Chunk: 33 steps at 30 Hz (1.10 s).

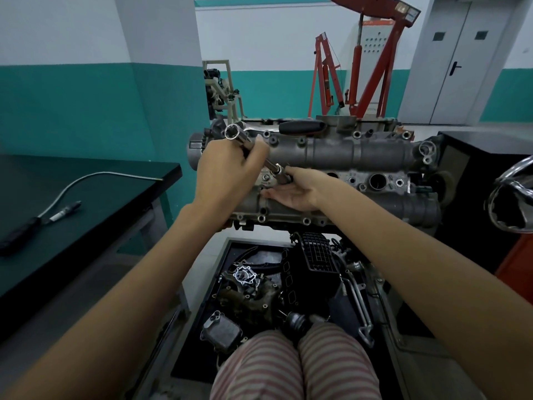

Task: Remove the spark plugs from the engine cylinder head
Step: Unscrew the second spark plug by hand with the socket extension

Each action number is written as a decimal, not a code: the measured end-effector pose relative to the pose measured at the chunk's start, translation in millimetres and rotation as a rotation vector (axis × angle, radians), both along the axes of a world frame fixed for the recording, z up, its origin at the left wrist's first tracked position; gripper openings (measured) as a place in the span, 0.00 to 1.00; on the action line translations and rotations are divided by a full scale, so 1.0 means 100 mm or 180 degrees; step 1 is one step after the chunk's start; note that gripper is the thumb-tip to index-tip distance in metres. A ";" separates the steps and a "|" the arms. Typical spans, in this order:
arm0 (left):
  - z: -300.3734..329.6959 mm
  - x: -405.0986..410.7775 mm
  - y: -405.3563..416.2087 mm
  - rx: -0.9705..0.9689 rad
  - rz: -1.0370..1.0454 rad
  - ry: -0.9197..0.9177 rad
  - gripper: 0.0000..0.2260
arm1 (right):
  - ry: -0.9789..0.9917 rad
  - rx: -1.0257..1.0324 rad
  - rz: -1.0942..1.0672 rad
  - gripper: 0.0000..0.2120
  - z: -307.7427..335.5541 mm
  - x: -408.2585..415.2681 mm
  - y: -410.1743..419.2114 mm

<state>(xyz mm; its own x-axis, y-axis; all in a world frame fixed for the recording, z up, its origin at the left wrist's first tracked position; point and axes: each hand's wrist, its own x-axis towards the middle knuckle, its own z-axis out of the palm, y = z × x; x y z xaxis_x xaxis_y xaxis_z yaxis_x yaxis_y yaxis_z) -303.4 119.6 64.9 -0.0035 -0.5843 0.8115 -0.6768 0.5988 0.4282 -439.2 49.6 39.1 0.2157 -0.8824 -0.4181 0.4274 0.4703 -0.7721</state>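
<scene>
The grey engine cylinder head [346, 151] lies across a stand in front of me, with open plug wells [377, 181] along its middle. My left hand [227, 174] grips a long chrome socket and extension [233, 132], held slanted above the head's left end, its open socket end pointing up at me. My right hand [294, 192] lies palm up beside it, thumb and forefinger pinching the tool's lower end [279, 169]. A ratchet with a black handle [301, 127] rests on the head's far side. One spark plug [65, 210] lies on the table at the left.
The dark green table [86, 197] at the left also bears a flexible pick-up tool [34, 223]. A black tray [259, 284] of engine parts sits below the head. A red engine crane [369, 67] stands behind, and a black cabinet [490, 157] with a chrome part is at the right.
</scene>
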 end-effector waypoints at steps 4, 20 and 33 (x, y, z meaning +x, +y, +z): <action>-0.01 0.01 0.11 -0.0075 -0.0061 -0.0093 0.22 | 0.0242 0.0126 -0.0081 0.20 0.03 0.05 -0.01; 0.09 0.01 -0.04 0.0383 -0.0747 0.1528 0.17 | -0.1461 0.0634 -0.0990 0.15 0.26 0.26 0.04; 0.41 0.18 -0.03 0.1347 -0.1914 0.3786 0.18 | -0.0544 0.0122 -0.1025 0.15 0.28 0.12 -0.01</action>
<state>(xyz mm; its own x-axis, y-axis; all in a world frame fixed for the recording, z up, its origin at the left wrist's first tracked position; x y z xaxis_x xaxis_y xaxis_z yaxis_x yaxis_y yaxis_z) -285.1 116.9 105.8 0.2196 -0.9376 0.2698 0.5264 0.3467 0.7763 -427.0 48.3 66.7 -0.0010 -0.9009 -0.4339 0.6796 0.3177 -0.6612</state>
